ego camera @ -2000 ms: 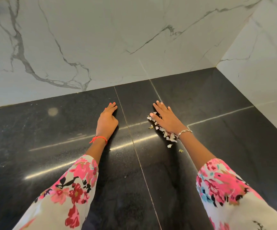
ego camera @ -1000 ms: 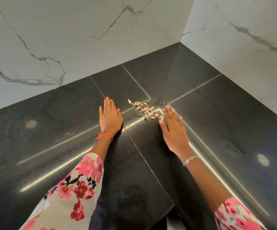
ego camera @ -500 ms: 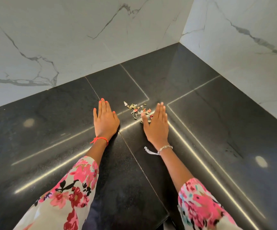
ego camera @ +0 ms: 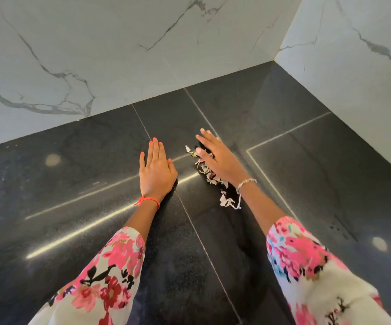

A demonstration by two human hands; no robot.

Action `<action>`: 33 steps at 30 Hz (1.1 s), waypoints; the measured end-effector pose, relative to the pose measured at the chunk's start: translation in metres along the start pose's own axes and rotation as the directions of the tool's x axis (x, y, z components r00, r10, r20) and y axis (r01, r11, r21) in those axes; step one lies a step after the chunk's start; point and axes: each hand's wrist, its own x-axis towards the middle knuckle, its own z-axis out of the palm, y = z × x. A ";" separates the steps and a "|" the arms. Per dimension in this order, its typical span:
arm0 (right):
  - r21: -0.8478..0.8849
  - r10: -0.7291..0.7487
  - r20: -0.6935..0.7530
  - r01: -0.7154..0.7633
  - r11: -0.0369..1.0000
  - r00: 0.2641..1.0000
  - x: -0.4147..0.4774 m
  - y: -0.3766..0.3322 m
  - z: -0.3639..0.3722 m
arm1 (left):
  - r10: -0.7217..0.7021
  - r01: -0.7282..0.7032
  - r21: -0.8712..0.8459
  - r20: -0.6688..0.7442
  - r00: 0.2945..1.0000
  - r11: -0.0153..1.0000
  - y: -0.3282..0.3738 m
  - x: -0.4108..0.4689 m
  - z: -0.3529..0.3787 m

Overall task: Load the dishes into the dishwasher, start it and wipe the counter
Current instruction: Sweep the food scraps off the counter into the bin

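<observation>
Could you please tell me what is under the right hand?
Pale scraps on the black counter poke out along the edge of the right hand; whether more lie beneath the palm is hidden.

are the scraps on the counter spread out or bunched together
Bunched: the scraps lie in one narrow strip beside the right hand on the dark counter.

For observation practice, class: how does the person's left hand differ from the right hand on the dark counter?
The left hand lies flat, palm down, on the counter; the right hand is tilted, not flat. The left hand is clear of the scraps; the right hand partly covers them. The left wrist wears a red thread, the right a silver bracelet. Both are open, fingers straight.
</observation>
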 end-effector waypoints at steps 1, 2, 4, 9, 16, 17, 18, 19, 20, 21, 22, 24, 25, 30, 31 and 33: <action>-0.041 -0.040 0.060 0.043 0.998 0.997 0.011 0.000 -0.001 | 0.000 0.000 -0.005 -0.001 1.000 1.000 0.000 0.000 0.000; -0.076 -0.079 0.128 0.089 0.993 0.989 0.021 0.000 0.002 | 0.000 0.000 -0.010 -0.002 1.000 1.000 0.000 0.000 0.000; -0.157 -0.148 0.230 0.187 0.970 0.962 0.031 0.001 0.012 | -0.004 0.004 -0.011 -0.004 1.000 1.000 0.000 0.000 -0.001; -0.070 -0.264 0.291 0.295 0.953 0.920 -0.001 0.007 0.009 | -0.004 0.004 -0.004 0.005 1.000 1.000 0.000 0.001 0.000; 0.325 0.005 0.260 -0.093 0.941 0.966 -0.075 0.003 -0.024 | 0.002 -0.001 -0.058 0.014 1.000 0.998 0.000 0.000 -0.004; 0.302 0.063 0.207 -0.125 0.945 0.976 -0.083 -0.001 -0.029 | 0.008 -0.006 -0.073 0.016 1.000 0.997 -0.001 0.000 -0.006; 0.234 0.111 0.180 -0.152 0.960 0.977 -0.091 -0.004 -0.032 | 0.011 -0.009 -0.094 0.022 1.000 0.995 -0.001 -0.001 -0.007; 0.132 0.149 0.187 -0.175 0.976 0.971 -0.099 -0.009 -0.034 | 0.015 -0.011 -0.118 0.030 0.999 0.993 -0.002 -0.001 -0.008; 0.010 0.187 0.213 -0.194 0.981 0.959 -0.105 -0.014 -0.031 | 0.019 -0.013 -0.147 0.039 0.999 0.989 -0.003 0.000 -0.009; -0.091 0.207 0.222 -0.191 0.977 0.953 -0.112 -0.019 -0.025 | 0.021 -0.012 -0.181 0.049 0.999 0.983 -0.003 0.000 -0.011; -0.154 0.207 0.205 -0.177 0.972 0.957 -0.118 -0.023 -0.016 | 0.013 0.002 -0.226 0.063 0.998 0.974 -0.004 -0.001 -0.012; -0.201 0.171 0.118 -0.145 0.969 0.978 -0.124 -0.029 -0.001 | -0.052 0.084 -0.398 0.090 0.995 0.914 0.001 -0.004 -0.016; -0.221 0.157 0.079 -0.136 0.966 0.984 -0.125 -0.031 0.005 | -0.103 0.142 -0.517 0.103 0.989 0.844 0.005 -0.009 -0.019; -0.238 0.102 -0.065 -0.115 0.965 0.993 -0.130 -0.036 0.002 | -0.241 0.258 -0.898 0.178 0.954 0.356 0.044 -0.046 -0.026; -0.226 0.076 -0.080 -0.092 0.970 0.994 -0.130 -0.035 0.000 | -0.255 0.276 -0.924 0.210 0.944 0.264 0.052 -0.054 -0.028; -0.112 0.081 -0.174 -0.102 0.989 0.981 -0.127 -0.035 -0.004 | -0.268 0.318 -0.944 0.286 0.920 0.084 0.064 -0.065 -0.029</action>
